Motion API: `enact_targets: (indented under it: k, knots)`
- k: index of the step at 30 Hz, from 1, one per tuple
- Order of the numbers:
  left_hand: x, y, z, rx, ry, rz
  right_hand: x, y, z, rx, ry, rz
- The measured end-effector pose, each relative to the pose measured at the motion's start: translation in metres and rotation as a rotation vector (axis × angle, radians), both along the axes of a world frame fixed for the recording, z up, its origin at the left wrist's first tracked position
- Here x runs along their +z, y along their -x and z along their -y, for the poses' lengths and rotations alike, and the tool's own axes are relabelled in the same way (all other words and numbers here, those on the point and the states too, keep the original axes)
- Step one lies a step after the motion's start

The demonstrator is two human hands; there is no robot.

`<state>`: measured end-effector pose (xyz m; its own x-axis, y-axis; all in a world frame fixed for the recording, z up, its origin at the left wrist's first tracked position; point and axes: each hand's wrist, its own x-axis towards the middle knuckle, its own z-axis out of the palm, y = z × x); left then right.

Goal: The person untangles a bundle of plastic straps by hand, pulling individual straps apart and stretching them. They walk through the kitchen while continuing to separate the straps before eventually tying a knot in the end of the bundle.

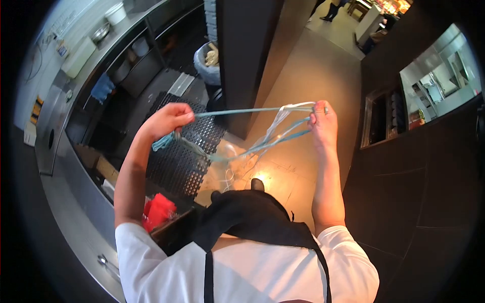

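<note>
A tangle of light-blue and white cords (pixel 252 109) is stretched between my two hands at about chest height. My left hand (pixel 176 117) is closed around one end, and a bunched blue piece hangs below its fingers. At the other end, my right hand (pixel 323 121) pinches several strands. One blue strand runs almost straight across, while looser blue and white loops sag beneath it. Thin white ends dangle towards the floor. The exact kind of cord cannot be made out.
A steel counter (pixel 83 83) with a white bucket (pixel 115 13) and metal bowl (pixel 100 33) runs along the left. Ahead are a lined bin (pixel 200 65), dark pillar (pixel 245 55) and perforated black mat (pixel 177 156). Something red (pixel 159 209) lies low left. A person (pixel 332 9) stands far back.
</note>
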<state>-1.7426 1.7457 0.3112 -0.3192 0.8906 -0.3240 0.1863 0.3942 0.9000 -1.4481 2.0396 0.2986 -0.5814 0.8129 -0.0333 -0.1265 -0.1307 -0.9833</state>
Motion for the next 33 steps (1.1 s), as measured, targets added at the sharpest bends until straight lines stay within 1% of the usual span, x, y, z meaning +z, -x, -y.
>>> enact_targets:
  k: [2,4,6,7,10,11,12,13,14,15,16,18,21,24,25,28,30,31,33]
  knots:
    - [-0.008,0.01,0.01,-0.091,-0.179,-0.054,-0.007,-0.003,-0.006,-0.015,-0.022,-0.005]
    - [0.018,0.001,0.019,-0.057,0.034,-0.03,-0.009,-0.009,-0.01,-0.025,0.037,-0.043]
    - [0.029,-0.007,0.026,-0.041,0.013,0.194,-0.013,-0.013,-0.01,-0.005,0.105,-0.074]
    - [0.03,-0.011,0.03,0.002,-0.085,0.346,-0.016,-0.014,-0.01,-0.003,0.122,-0.08]
    - [0.049,-0.013,0.037,0.072,-0.521,0.538,-0.019,-0.014,-0.007,-0.033,0.236,-0.153]
    - [0.059,-0.008,0.038,0.086,-0.634,0.531,-0.022,-0.016,-0.007,-0.036,0.241,-0.155]
    - [0.073,-0.009,0.036,0.174,-0.722,0.632,-0.026,-0.017,-0.009,-0.037,0.244,-0.158]
    - [0.095,-0.012,0.035,0.244,-0.764,0.719,-0.03,-0.018,-0.011,-0.037,0.247,-0.16]
    - [0.11,-0.006,0.036,0.243,-0.813,0.767,-0.033,-0.018,-0.013,-0.055,0.249,-0.166]
    - [0.118,0.01,0.041,0.246,-0.854,0.871,-0.036,-0.019,-0.015,-0.072,0.252,-0.173]
    - [0.13,0.022,0.047,0.183,-0.818,0.962,-0.038,-0.02,-0.016,-0.091,0.255,-0.181]
    - [0.143,0.045,0.055,0.135,-0.791,0.94,-0.038,-0.023,-0.016,-0.091,0.25,-0.193]
    - [0.154,0.073,0.063,0.238,-0.813,0.904,-0.042,-0.027,-0.021,-0.099,0.225,-0.179]
    - [0.171,0.084,0.062,0.567,-0.958,0.89,-0.045,-0.03,-0.021,-0.117,0.174,-0.138]
    - [0.175,0.095,0.065,0.611,-1.004,0.844,-0.045,-0.031,-0.021,-0.124,0.153,-0.123]
    - [0.179,0.193,0.108,0.488,-1.095,0.933,-0.052,-0.036,-0.026,-0.14,0.151,-0.123]
    - [0.196,0.221,0.129,0.344,-1.055,1.079,-0.052,-0.036,-0.025,-0.157,0.219,-0.174]
    - [0.204,0.242,0.141,0.325,-1.061,1.001,-0.052,-0.036,-0.025,-0.165,0.255,-0.2]
    - [0.221,0.284,0.166,0.44,-1.07,0.885,-0.054,-0.038,-0.027,-0.16,0.448,-0.312]
